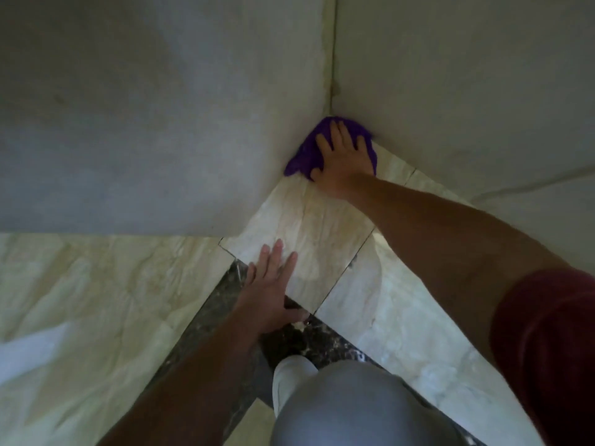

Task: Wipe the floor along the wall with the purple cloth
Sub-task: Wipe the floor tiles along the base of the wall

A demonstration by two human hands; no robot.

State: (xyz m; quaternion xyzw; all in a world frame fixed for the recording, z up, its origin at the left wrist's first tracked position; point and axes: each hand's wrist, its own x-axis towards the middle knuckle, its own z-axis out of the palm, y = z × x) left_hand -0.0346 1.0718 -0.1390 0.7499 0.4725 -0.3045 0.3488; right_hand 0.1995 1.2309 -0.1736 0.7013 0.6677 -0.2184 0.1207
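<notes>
The purple cloth (304, 154) lies crumpled on the beige marble floor (309, 226), pushed right into the corner where two pale walls meet. My right hand (343, 159) presses flat on top of it with fingers spread, covering most of the cloth. My left hand (273, 284) rests palm down on the floor nearer to me, fingers apart, holding nothing. It straddles the edge between a beige tile and a dark marble strip.
The left wall (145, 123) and the right wall (467, 75) close in the narrow floor area. A dark marble band (206, 329) runs diagonally across the floor. My knee in grey trousers (347, 410) is at the bottom centre.
</notes>
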